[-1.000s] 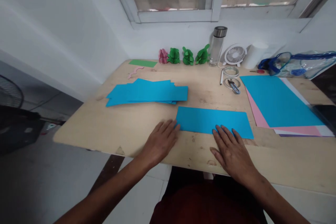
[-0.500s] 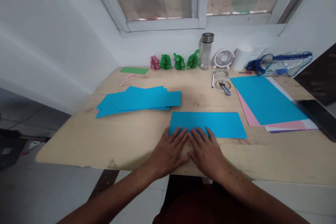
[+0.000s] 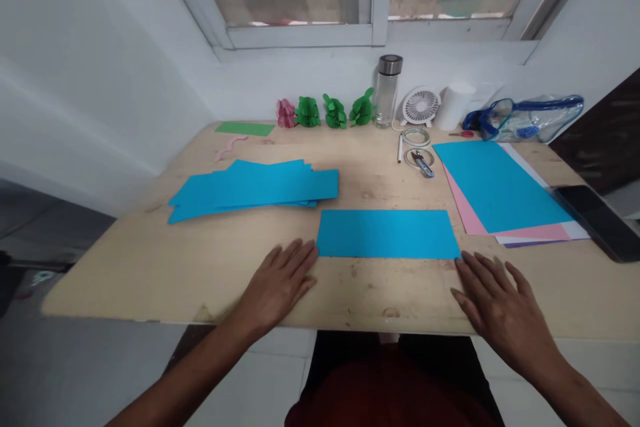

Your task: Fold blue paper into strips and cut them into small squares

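A blue paper strip (image 3: 389, 233) lies flat on the wooden table in front of me, its long side running left to right. My left hand (image 3: 280, 280) rests flat and open at its lower left corner, fingertips at the edge. At the lower right corner is my right hand (image 3: 500, 300), palm down with the fingers apart. Neither hand holds anything. To the left, beyond my left hand, a loose stack of blue paper strips (image 3: 255, 185) is fanned out.
Blue paper sheets (image 3: 503, 187) overlap pink and white ones at the right, beside a black phone (image 3: 597, 221). Tape rolls (image 3: 416, 137), thread snips (image 3: 423, 164), a fan (image 3: 421, 107), a glass bottle (image 3: 386, 93) and green paper figures (image 3: 335, 112) stand or lie toward the back.
My hands have moved apart from the strip's near edge, the left to its left corner and the right to its right corner. The view has shifted slightly.
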A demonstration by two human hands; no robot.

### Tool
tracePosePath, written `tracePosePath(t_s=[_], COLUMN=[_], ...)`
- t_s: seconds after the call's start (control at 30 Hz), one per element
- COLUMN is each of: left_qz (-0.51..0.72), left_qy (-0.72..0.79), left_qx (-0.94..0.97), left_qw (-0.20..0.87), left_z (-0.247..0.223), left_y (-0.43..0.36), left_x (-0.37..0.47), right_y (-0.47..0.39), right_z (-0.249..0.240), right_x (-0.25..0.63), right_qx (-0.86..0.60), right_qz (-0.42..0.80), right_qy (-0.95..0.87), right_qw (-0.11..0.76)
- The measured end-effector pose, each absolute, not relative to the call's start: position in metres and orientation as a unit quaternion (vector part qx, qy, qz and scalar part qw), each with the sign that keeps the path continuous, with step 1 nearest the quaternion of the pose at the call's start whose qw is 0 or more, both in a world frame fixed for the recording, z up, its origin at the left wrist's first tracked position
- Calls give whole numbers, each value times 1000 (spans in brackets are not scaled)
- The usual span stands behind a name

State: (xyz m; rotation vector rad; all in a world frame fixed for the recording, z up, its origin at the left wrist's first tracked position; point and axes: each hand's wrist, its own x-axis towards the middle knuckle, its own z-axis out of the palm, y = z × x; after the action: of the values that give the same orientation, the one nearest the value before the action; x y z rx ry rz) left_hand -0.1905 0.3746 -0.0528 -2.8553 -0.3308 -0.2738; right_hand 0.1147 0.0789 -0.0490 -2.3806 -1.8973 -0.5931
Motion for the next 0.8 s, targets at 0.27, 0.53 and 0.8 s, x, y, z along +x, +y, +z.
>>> tracePosePath(t_s=[0.27,0.53,0.8], left_qz=[-91,-115,-260], left_qy=[-3,13,53], left_qx=[-984,-979,-952], left_qw=[156,167,149], left_z=[-34,-13,32], left_y=[394,395,428], left_x=[-159,-160,-211], right_y=[97,150,166], right_z=[-44,-43,-31], right_x=[113,101,107], right_qx=[-768,-698,-645], right_qz=[-225,-210,-236], right_qy=[-596,-678,-708], right_qw=[62,93,165])
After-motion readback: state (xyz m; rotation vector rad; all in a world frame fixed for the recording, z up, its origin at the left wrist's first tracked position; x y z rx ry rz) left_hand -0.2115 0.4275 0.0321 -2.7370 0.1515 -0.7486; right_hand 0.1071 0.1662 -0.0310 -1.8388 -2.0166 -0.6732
